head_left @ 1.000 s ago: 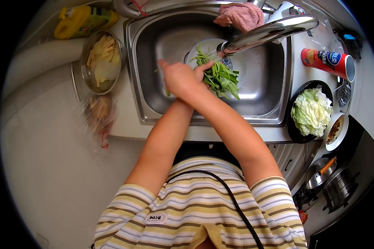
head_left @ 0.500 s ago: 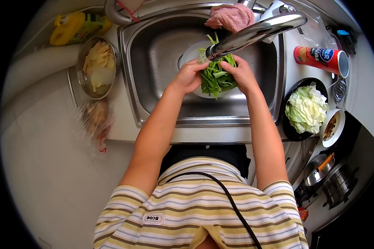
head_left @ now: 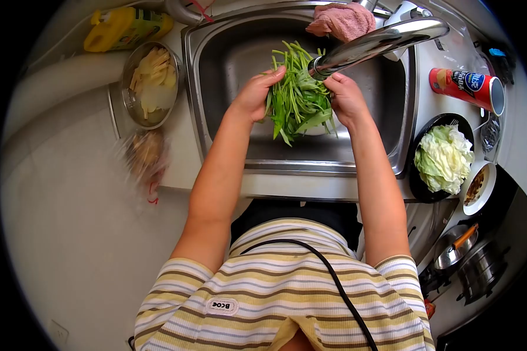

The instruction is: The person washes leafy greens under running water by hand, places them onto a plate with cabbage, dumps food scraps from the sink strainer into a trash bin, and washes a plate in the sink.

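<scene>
A loose bunch of leafy greens (head_left: 295, 99) with thin stalks is held over the sink, under the tap's spout (head_left: 380, 44). My left hand (head_left: 257, 95) grips its left side, thumb on top and the other fingers hidden under the stalks. On the opposite side my right hand (head_left: 346, 100) holds the bunch's edge with curled fingers. Below the greens, a small part of a pale, round-edged thing (head_left: 319, 130) shows; the bunch hides most of it. The steel sink (head_left: 222, 140) surrounds both hands.
Left of the sink stand a metal bowl of pale slices (head_left: 152, 85) and a yellow bottle (head_left: 127, 28). A pink cloth (head_left: 341, 22) hangs behind. At right are cabbage (head_left: 445, 159) on a black plate, a red can (head_left: 465, 89) and a white bowl (head_left: 480, 188).
The greens are lifted and spread wider, covering more of the pale thing below. My hands have moved farther apart. The whole view has shifted slightly, so the surroundings appear farther right.
</scene>
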Demonstrator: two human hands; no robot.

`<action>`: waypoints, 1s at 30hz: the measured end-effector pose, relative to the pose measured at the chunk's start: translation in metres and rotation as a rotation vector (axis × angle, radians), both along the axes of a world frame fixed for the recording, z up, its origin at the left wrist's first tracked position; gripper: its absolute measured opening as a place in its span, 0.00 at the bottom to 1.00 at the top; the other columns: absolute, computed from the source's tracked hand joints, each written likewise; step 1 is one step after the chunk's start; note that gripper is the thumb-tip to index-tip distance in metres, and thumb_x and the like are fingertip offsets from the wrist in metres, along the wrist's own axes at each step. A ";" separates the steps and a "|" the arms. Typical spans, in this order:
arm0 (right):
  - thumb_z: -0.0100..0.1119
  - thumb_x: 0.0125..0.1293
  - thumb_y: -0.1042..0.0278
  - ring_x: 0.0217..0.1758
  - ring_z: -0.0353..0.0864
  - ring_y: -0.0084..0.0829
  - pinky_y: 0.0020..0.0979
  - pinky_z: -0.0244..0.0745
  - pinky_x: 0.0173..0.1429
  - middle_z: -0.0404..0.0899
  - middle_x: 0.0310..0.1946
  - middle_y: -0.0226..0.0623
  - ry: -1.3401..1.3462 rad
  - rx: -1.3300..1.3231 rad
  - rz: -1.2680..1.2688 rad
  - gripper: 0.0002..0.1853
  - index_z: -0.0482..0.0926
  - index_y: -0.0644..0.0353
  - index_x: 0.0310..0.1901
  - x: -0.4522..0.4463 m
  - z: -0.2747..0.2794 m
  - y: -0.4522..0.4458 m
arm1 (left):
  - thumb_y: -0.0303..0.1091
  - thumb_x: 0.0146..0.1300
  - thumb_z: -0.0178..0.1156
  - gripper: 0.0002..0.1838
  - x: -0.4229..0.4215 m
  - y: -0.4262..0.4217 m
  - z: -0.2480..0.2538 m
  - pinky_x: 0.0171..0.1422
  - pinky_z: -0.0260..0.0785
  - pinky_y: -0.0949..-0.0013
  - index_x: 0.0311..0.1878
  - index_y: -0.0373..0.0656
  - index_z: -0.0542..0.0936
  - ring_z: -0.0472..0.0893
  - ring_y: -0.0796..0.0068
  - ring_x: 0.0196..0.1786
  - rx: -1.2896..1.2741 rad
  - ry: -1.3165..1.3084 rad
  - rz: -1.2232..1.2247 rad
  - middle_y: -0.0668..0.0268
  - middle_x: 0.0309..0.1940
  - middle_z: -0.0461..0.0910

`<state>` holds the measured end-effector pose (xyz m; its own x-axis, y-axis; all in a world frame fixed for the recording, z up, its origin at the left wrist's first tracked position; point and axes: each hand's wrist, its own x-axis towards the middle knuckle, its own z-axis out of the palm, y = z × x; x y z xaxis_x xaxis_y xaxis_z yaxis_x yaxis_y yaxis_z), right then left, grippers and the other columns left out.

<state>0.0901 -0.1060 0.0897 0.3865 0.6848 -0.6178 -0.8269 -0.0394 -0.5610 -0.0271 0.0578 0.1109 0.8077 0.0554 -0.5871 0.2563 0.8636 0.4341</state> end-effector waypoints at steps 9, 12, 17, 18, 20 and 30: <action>0.47 0.71 0.59 0.40 0.75 0.18 0.20 0.68 0.46 0.79 0.42 0.30 -0.237 -0.025 0.114 0.18 0.77 0.66 0.48 -0.016 -0.003 0.022 | 0.46 0.68 0.49 0.18 0.015 -0.021 -0.006 0.45 0.76 0.64 0.46 0.39 0.76 0.82 0.69 0.38 -0.122 0.011 0.072 0.61 0.38 0.81; 0.47 0.68 0.64 0.39 0.77 0.21 0.22 0.71 0.45 0.79 0.40 0.33 -0.235 -0.088 0.004 0.14 0.77 0.64 0.46 -0.009 0.000 0.018 | 0.46 0.68 0.49 0.18 0.022 -0.026 -0.008 0.45 0.75 0.65 0.46 0.40 0.76 0.81 0.70 0.37 -0.023 0.054 0.068 0.63 0.39 0.81; 0.52 0.66 0.61 0.48 0.76 0.25 0.27 0.70 0.53 0.77 0.46 0.34 -0.191 0.027 -0.006 0.18 0.73 0.63 0.52 0.002 0.014 -0.008 | 0.47 0.69 0.48 0.19 0.032 -0.032 -0.001 0.51 0.73 0.64 0.49 0.41 0.75 0.80 0.69 0.42 0.016 0.062 0.041 0.62 0.42 0.80; 0.59 0.62 0.58 0.51 0.73 0.24 0.27 0.66 0.57 0.75 0.49 0.33 -0.349 0.029 0.077 0.24 0.70 0.63 0.56 0.000 0.014 -0.011 | 0.47 0.69 0.47 0.19 0.033 -0.034 0.005 0.55 0.70 0.63 0.51 0.42 0.74 0.78 0.69 0.46 -0.031 0.007 0.026 0.63 0.44 0.78; 0.65 0.56 0.62 0.50 0.73 0.25 0.27 0.67 0.57 0.75 0.48 0.35 -0.364 0.060 0.115 0.28 0.69 0.63 0.56 -0.007 0.011 -0.009 | 0.45 0.69 0.47 0.18 0.037 -0.041 0.013 0.56 0.69 0.63 0.51 0.43 0.74 0.77 0.70 0.48 -0.083 0.008 0.004 0.63 0.45 0.77; 0.58 0.51 0.70 0.40 0.82 0.38 0.36 0.79 0.48 0.79 0.42 0.43 0.377 0.325 -0.130 0.24 0.71 0.67 0.52 -0.009 -0.054 -0.021 | 0.36 0.61 0.59 0.15 0.004 0.002 0.020 0.40 0.67 0.78 0.47 0.39 0.77 0.76 0.76 0.38 0.368 0.208 -0.219 0.64 0.43 0.78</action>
